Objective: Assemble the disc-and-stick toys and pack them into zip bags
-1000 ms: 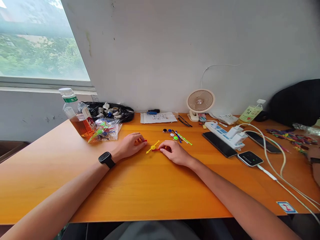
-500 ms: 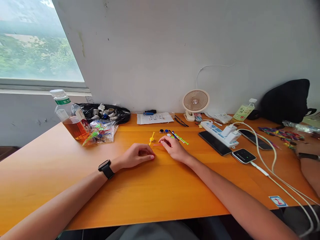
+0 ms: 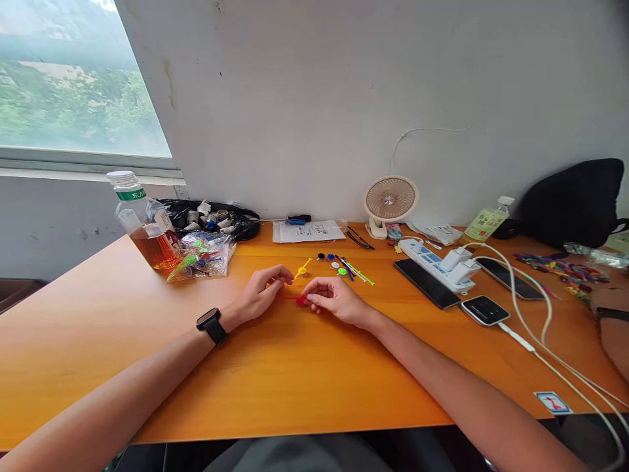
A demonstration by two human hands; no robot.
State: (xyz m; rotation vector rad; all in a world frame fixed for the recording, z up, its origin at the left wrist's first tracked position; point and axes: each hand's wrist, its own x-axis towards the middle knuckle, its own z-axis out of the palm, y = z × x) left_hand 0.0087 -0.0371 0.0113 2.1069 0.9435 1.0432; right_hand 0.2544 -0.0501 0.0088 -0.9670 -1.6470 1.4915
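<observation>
My right hand (image 3: pixel 339 301) is closed in a pinch on a small red plastic piece (image 3: pixel 300 301), a round part with a thin stick pointing left, held just over the table. My left hand (image 3: pixel 260 292) is empty, its fingers curved and apart, left of the red piece. Its fingertips are beside a yellow piece (image 3: pixel 303 271), a disc with a stick through it; whether they touch it I cannot tell. Behind my right hand lie a black disc (image 3: pixel 321 256), a white disc (image 3: pixel 335 265), a green disc (image 3: pixel 342 271) and several thin coloured sticks (image 3: pixel 361 274).
At left, a tea bottle (image 3: pixel 147 226) stands by a clear bag of coloured pieces (image 3: pixel 201 255). A small fan (image 3: pixel 390 200) is at the wall. Rightward are a phone (image 3: pixel 425 283), a power strip (image 3: pixel 432 262), white cables (image 3: pixel 545 314) and another person's arm (image 3: pixel 612 328).
My right hand has moved down and left and now grips the red piece where my left hand was. My left hand has drawn back to the left and loosened. The view has shifted slightly.
</observation>
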